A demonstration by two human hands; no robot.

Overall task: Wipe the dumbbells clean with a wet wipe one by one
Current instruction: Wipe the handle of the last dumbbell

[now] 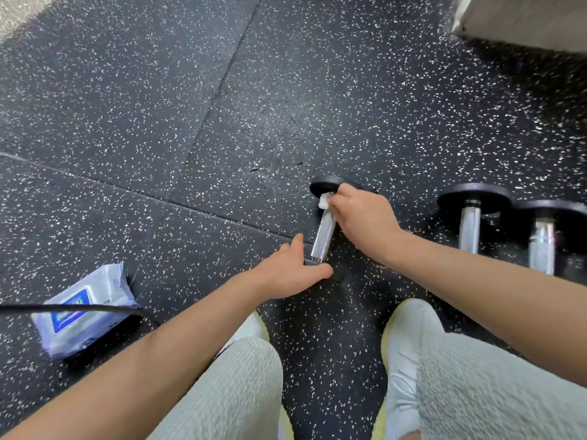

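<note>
Far left, the wipes pack [95, 287] lies on the speckled floor [190, 106] with a black cable [95, 307] draped across it, well away from the work.

On to the left hand [293, 271]. It is laid spread over the near head of the dumbbell [321, 239], index finger and thumb out straight, pressing down to pin it. The dumbbell lies on the floor between our knees and points away from us. Its knurled handle is bare in the middle.

At the far end, the right hand [362, 217] has its fingers curled tight round the wet wipe [324, 201], bunching it against the handle just below the far head [324, 185]. Further right, two more dumbbells [470, 223] [543, 246] stand side by side, apart from this one.

What could trip us up? The heads are round, so if the pinning hand eases off mid-stroke the dumbbell may roll, perhaps towards its neighbours. The wipe is a small wad, and the rough knurling could snag it, tear it or drag it out of our fingers. The near head sits under our palm, so we could easily skip that patch. Fingers beside that head could also get nipped if it shifts.
</note>
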